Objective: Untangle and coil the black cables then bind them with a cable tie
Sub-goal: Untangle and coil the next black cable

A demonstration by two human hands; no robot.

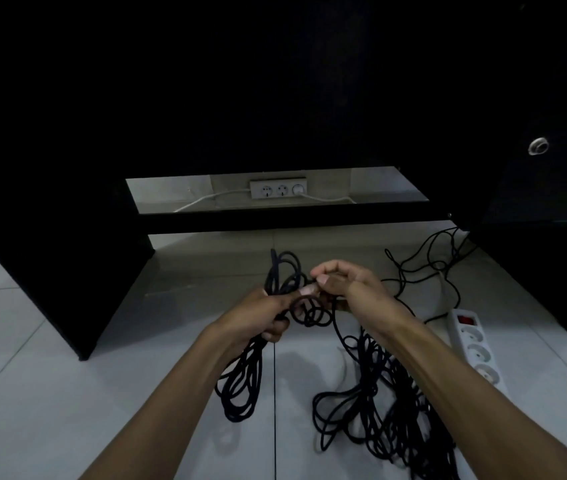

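From the head view, we hold the black cables point(250, 368) up over the tiled floor point(50, 393), in front of the dark desk point(67, 202): our left hand point(261, 313) is closed around a gathered bunch of loops that hangs below it, and our right hand point(340, 282) pinches a strand in the small knot between the two hands. To the right of that bunch, a loose heap of cable point(389, 410) lies on the floor, just beside the white power strip point(472, 344). We judge the cable light, limp and springy, apt to slip and kink, so we would grip the bunch where its loops cross and feed one strand at a time. Open floor lies left of the bunch; the desk's side panel and low crossbar close in ahead, and the power strip crowds the right.
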